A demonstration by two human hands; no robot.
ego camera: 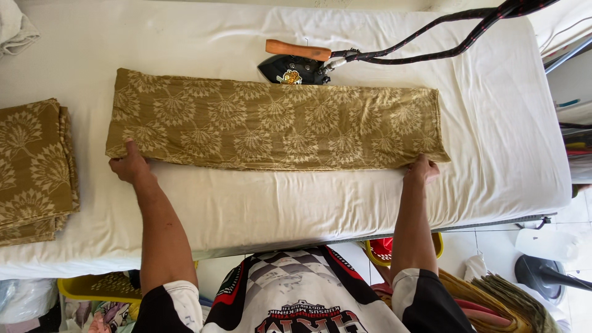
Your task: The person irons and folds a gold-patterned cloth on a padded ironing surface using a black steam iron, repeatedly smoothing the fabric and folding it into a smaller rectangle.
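Evenly, left hand (129, 165) and right hand (422, 169) grip folded cloth (274, 126) near edge

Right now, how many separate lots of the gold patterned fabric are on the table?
2. A long folded strip lies across the middle, left hand and right hand at its near corners. A folded stack sits at the left edge; its piece count can't be told.
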